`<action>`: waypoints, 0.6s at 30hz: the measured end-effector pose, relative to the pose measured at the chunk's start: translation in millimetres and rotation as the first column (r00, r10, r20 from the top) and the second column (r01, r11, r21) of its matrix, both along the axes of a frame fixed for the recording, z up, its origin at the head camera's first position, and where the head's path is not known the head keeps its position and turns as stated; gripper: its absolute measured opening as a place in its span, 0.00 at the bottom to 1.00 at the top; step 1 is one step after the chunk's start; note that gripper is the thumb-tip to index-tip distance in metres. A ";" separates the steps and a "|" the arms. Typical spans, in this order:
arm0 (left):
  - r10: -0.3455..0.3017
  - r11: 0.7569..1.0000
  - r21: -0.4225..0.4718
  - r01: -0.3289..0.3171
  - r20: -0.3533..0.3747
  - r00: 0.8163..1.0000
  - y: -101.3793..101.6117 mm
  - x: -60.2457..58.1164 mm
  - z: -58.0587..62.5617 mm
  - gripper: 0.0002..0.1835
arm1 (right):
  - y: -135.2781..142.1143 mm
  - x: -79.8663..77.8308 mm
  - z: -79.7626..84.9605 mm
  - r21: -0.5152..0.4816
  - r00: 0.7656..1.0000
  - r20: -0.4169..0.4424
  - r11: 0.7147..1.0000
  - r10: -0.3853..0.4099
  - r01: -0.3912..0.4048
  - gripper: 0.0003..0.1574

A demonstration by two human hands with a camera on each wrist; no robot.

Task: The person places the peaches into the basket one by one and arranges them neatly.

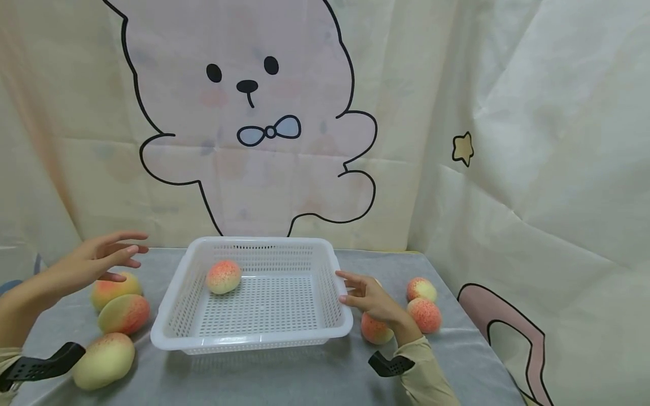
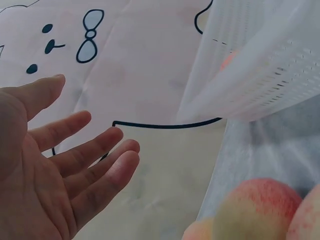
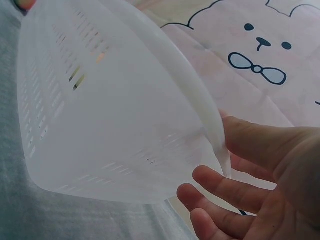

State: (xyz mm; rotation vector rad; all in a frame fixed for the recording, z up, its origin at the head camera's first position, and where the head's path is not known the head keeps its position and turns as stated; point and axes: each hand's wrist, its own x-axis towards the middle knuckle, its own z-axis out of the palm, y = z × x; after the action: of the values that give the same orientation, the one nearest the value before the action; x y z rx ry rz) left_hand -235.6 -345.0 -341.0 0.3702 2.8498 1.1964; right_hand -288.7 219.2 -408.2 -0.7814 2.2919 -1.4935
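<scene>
In the middle of the surface (image 1: 244,375), white basket (image 1: 254,339): upright, looks like thin perforated plastic, so probably light and a bit flexy. I'd grab the rolled rim (image 3: 187,85) on both short sides.
Peach inside (image 1: 224,277): toward the far left corner. Round, so my guess is it rolls if the basket tips.
Right hand (image 1: 373,296): thumb and fingers pinching the basket's right edge.
Left hand (image 1: 101,259): fingers loosely spread, nothing in it, over the farthest left fruit.
Left fruits (image 1: 124,314): three longish yellow-red ones beside the basket. Skins look smooth, maybe slippery; I'd cup them round the middle.
Right fruits (image 1: 424,316): two speckled ones close together, another partly behind the right hand.
Cloth on top: grey, looks soft, probably slows rolling a little.
Room: pale creased backdrop (image 1: 406,84), cartoon bear (image 1: 299,67) with bow tie, little star (image 1: 462,149) off right.
</scene>
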 end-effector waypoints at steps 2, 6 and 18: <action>0.006 1.000 -0.013 -0.005 0.001 1.000 -4.9 5.6 -2.0 0.24 | 0.3 -0.1 0.3 -0.003 1.000 -0.003 1.000 0.003 -0.003 0.43; -0.004 0.999 -0.038 0.005 0.013 1.000 -14.4 16.0 -11.6 0.23 | 0.9 -0.7 1.2 -0.008 1.000 0.000 1.000 0.001 -0.001 0.44; -0.158 0.987 0.036 0.156 0.059 0.986 -69.2 38.7 -66.0 0.30 | -0.6 0.1 1.9 0.007 1.000 0.014 1.000 -0.005 0.005 0.44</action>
State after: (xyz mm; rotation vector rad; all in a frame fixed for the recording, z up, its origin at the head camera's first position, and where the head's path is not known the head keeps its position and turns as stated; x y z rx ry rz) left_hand -196.9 -414.2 -407.0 0.5385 2.6952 1.2017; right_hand -288.6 218.6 -406.4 -0.7613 2.2894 -1.4873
